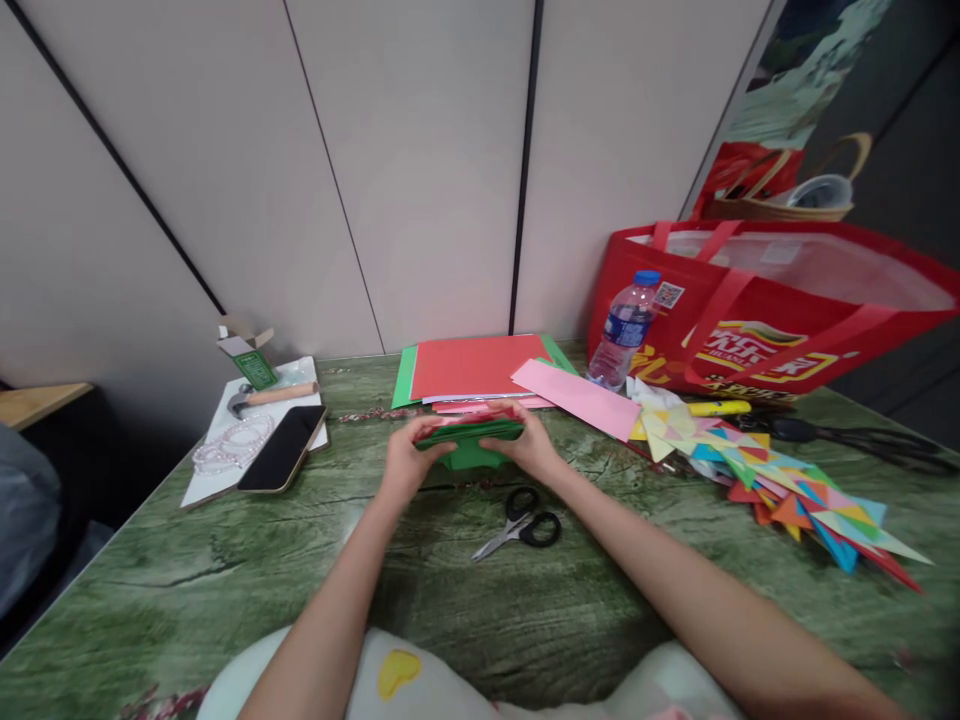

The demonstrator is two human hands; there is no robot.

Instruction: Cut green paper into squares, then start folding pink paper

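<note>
A left hand (409, 460) and a right hand (531, 447) are gripping green paper (470, 452) at the center of the frame.

Thumbs (439, 453) are pressing its near face at either end, fingers closing around it, though most are hiding behind; reddish layers (459, 418) along its top are proving hard to make out. Scissors (519, 524) are lying just below, green tabletop (352, 460) is stretching left toward a phone (283, 448), and forearms (341, 580) are running off the bottom edge.

Passable over the table (187, 580) between phone (283, 448) and left hand (409, 460); obstructed between the forearms (352, 580) by scissors (516, 526). Blocked at table level along the back by paper stack (472, 368) and pink strip (579, 395), at right by upright bottle (627, 328), bag (716, 322) and folded paper (795, 490).
</note>
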